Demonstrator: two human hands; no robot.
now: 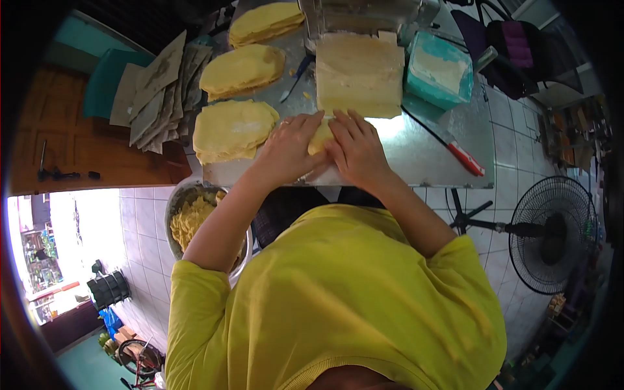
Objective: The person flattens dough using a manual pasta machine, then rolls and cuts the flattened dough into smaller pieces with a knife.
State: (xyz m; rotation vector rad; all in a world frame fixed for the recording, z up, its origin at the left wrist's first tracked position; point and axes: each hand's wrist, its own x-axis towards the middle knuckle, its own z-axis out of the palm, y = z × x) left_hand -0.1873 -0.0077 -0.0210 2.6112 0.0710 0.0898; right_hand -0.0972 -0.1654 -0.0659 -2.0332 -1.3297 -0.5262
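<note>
A small piece of yellow dough [320, 135] lies at the near side of the metal table [422, 162], partly covered by my hands. My left hand [286, 144] wraps round its left side, fingers bent over it. From the right, my right hand [356, 146] presses on the same piece, its fingers close together. Left of my hands are stacks of flat yellow dough sheets: a near stack [234, 130], a middle stack [244, 70] and a far stack [266, 23]. Just beyond my fingers sits a flat tan board [359, 75], in front of a metal machine [364, 16].
At right stands a teal tub [426, 91] holding white powder. A red-handled knife [465, 159] lies near the right edge. Below the table's left corner is a bowl [170, 224] of dough lumps. Cardboard sheets [159, 94] are stacked left; a fan [552, 234] stands right.
</note>
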